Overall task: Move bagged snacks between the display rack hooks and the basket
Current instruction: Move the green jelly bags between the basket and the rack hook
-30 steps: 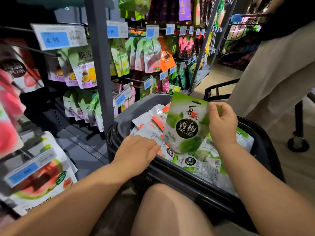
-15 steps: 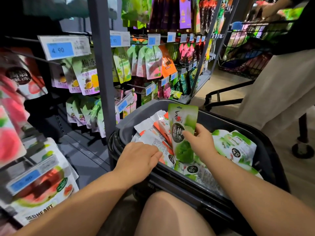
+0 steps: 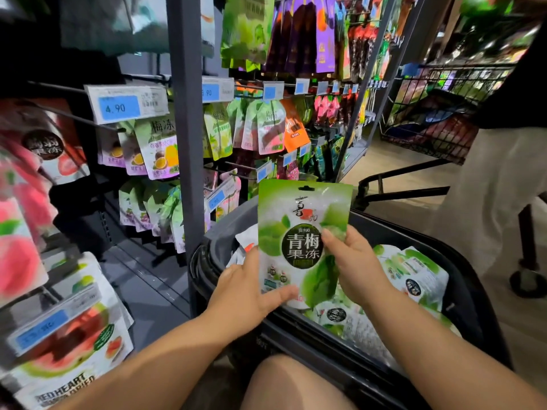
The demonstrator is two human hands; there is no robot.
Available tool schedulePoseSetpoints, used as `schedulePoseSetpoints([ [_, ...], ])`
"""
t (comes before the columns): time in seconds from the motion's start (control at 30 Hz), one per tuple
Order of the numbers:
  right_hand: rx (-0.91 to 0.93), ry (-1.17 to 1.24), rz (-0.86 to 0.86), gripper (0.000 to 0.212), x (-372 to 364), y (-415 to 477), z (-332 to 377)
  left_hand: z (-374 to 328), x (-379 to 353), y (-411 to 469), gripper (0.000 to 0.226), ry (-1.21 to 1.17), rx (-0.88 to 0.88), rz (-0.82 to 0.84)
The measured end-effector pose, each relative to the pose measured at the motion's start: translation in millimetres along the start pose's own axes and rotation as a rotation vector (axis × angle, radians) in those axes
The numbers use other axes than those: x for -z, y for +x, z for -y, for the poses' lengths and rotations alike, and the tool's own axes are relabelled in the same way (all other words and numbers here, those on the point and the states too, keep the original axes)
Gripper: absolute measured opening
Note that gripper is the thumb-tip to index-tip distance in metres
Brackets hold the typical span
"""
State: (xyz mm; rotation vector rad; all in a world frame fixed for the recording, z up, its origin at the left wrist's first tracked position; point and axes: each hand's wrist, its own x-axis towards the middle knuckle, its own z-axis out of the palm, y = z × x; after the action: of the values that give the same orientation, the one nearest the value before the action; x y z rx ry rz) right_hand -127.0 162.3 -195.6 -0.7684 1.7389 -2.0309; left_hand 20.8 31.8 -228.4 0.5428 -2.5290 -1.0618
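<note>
A green snack bag (image 3: 299,226) with a dark round label stands upright above the dark basket (image 3: 461,294). My right hand (image 3: 355,264) grips its right edge, thumb on the front. My left hand (image 3: 245,291) holds its lower left corner, thumb across the bottom front. Several more green and white bags (image 3: 414,276) lie in the basket. The display rack (image 3: 186,143) stands to the left, with snack bags hanging on hooks and blue price tags (image 3: 118,106).
A bare hook rod (image 3: 74,118) juts out under the 4.90 tag. Pink and watermelon bags (image 3: 68,344) hang close at the left. A person (image 3: 503,173) with a wire shopping cart (image 3: 444,113) stands at the right. My knee (image 3: 293,383) is below the basket.
The green bag has risen out of the basket and turned to face me. My left hand left the basket rim and took hold of the bag's lower left corner.
</note>
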Motion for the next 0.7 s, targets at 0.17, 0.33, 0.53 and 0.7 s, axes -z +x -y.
schedulePoseSetpoints([
  [0.17, 0.019, 0.089, 0.106, 0.023, -12, -3, 4, 2, 7, 6, 0.08, -0.543, 0.142, -0.087],
  [0.33, 0.016, 0.137, 0.149, 0.023, -18, -7, 5, -7, 10, 4, 0.071, -0.649, 0.109, 0.025],
  [0.53, 0.026, -0.336, 0.146, 0.01, 24, 5, 17, -9, 11, 2, 0.017, -0.446, 0.131, -0.004],
  [0.7, -0.228, -1.205, -0.027, 0.029, 103, 11, 12, -5, 12, -1, 0.011, -0.443, 0.156, -0.048],
])
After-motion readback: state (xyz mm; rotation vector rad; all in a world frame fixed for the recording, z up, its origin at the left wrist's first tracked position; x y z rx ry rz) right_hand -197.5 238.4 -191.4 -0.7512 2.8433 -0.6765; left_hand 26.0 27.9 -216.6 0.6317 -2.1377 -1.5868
